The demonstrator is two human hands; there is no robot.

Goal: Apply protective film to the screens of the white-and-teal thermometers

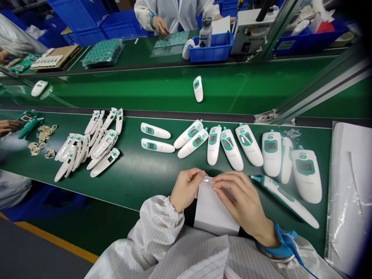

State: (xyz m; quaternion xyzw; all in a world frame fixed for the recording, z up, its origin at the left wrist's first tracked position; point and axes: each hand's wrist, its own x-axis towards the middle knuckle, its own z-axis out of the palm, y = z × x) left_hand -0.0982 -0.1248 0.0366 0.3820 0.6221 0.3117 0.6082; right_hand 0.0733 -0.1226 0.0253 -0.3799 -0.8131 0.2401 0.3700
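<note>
My left hand (187, 188) is closed, thumb and index finger pinching the upper left corner of a white sheet (213, 213) near the table's front edge. A small glossy clear film (207, 179) shows along the sheet's top. My right hand (244, 201), with a blue band at the wrist, pinches the upper right of the same sheet. Just beyond the hands lie white and teal handheld thermometers (231, 149). One thermometer (286, 199) lies on its side close to my right hand. Whether the film is stuck to the sheet I cannot tell.
White casing halves (78, 153) are heaped at the left, beside beige rings (45, 133). A metal post (316, 93) slants up at the right, near a plastic-wrapped white stack (348, 186). One thermometer (198, 89) lies on the green belt. Co-workers' hands (161, 26) show across and at left.
</note>
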